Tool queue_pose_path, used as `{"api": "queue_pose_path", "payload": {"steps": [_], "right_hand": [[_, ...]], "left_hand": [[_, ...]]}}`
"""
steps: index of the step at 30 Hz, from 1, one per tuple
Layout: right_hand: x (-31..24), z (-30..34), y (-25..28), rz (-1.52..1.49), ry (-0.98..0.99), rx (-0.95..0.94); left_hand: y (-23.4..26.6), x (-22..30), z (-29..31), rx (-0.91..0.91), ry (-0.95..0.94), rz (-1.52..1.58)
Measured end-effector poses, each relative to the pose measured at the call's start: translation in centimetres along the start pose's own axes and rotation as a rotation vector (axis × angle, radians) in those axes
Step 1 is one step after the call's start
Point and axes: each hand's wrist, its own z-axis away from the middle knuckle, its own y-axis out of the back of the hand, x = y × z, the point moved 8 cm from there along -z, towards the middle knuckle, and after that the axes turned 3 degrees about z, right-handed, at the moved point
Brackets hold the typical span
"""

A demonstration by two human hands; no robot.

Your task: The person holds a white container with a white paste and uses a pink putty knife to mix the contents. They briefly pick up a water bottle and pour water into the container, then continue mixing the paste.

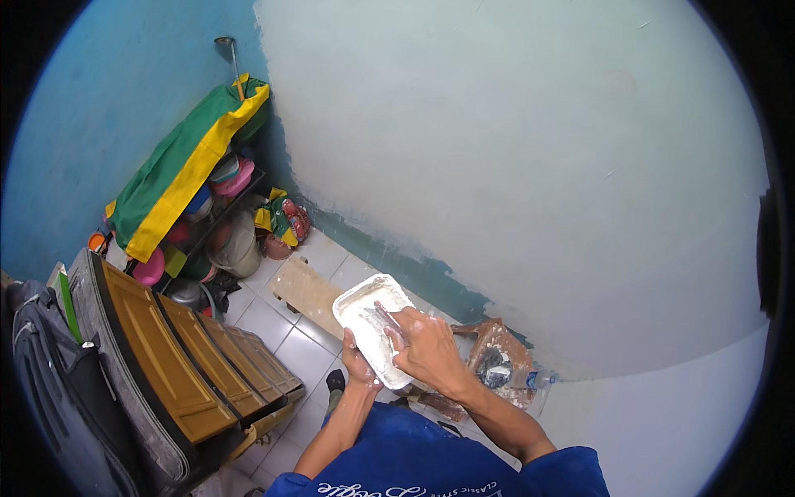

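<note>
Just before the blue shirt (431, 451), a white tub (362, 287) is sitting up in the person's hands, tilting a bit. Left hand (358, 364) is gripping the tub at its near left side, thumb lying along the outside (other fingers mostly hidden underneath). Right hand (429, 346) is closing round a small smeared tool (387, 320), holding it over the tub's opening; cannot tell the exact kind of tool, or whether its end is touching the white paste (362, 319). Paste is coating the tub's inside, and white smears are showing on the fingers.

Below and beyond the tub, a wooden board (308, 290) is lying low over the tiled floor (302, 352). Right of the tub, a brown, white-splattered piece (515, 354) is lying near the wall, with a clear bottle (534, 379) beside it. Beyond and right of the tub, a big pale patch (513, 166) is covering the wall. Left of the tub, a brown drawer cabinet (195, 356) is standing, a grey bag (54, 381) beside it. Farther off, beyond the tub and to its left, a green-and-yellow cloth (170, 178) is draping over a rack; a see-through bucket (240, 253) is standing near that.
</note>
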Motion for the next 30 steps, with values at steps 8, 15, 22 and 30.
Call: {"api": "queue_pose_path", "payload": {"steps": [8,15,22,30], "right_hand": [[-2.3,0.1,1.4,-0.187,-0.062,0.011],[-1.9,0.0,1.9,-0.153,-0.043,0.002],[-2.7,1.3,0.1,-0.211,0.015,0.004],[-3.1,1.8,0.7,-0.260,0.052,0.053]], "left_hand": [[-1.3,1.9,0.4,0.021,-0.080,0.013],[-1.2,2.0,1.1,0.077,-0.080,-0.001],[0.3,1.3,1.2,0.030,-0.080,0.010],[-0.6,0.5,1.4,-0.113,-0.065,0.080]]}}
